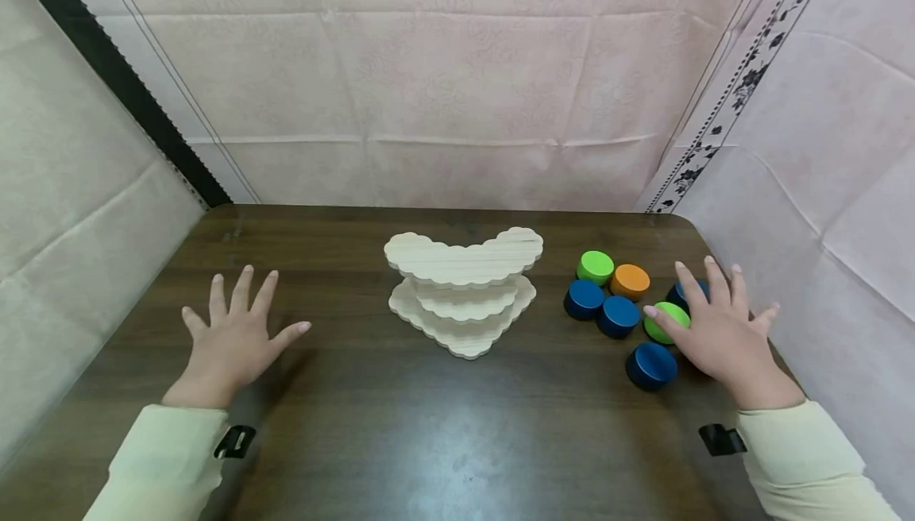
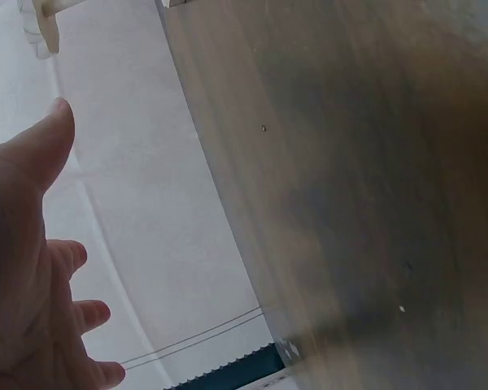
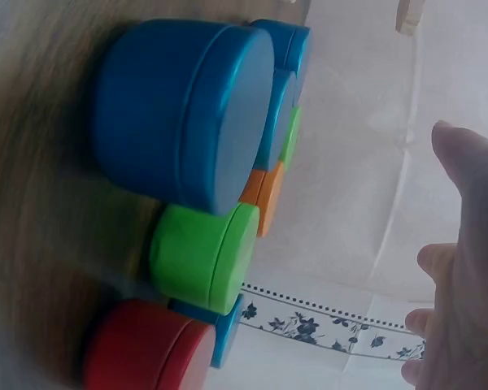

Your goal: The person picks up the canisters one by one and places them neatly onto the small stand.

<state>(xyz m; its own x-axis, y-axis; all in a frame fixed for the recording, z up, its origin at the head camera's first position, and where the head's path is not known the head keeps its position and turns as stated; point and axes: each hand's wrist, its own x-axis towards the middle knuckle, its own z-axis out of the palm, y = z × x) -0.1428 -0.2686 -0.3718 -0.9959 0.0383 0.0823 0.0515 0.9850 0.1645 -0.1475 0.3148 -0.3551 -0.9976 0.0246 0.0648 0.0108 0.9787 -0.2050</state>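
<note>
My left hand (image 1: 230, 346) is held over the left side of the table with fingers spread, nothing in it. My right hand (image 1: 727, 342) also has spread fingers and hovers over the right end of a group of round lidded tins. In the head view its thumb overlaps a green tin (image 1: 663, 324); a blue tin (image 1: 652, 366) sits just nearer. Under that hand a red tin (image 3: 142, 345) is hidden from the head view but shows in the right wrist view. An orange tin (image 1: 630, 281), another green tin (image 1: 595, 267) and more blue tins (image 1: 619, 315) stand beyond.
Mid-table stands a pale wooden tiered piece (image 1: 465, 257) with scalloped edges, its layers stacked one above another. The dark wooden table (image 1: 429, 441) ends at hanging cloth (image 1: 457, 108) at the back and both sides.
</note>
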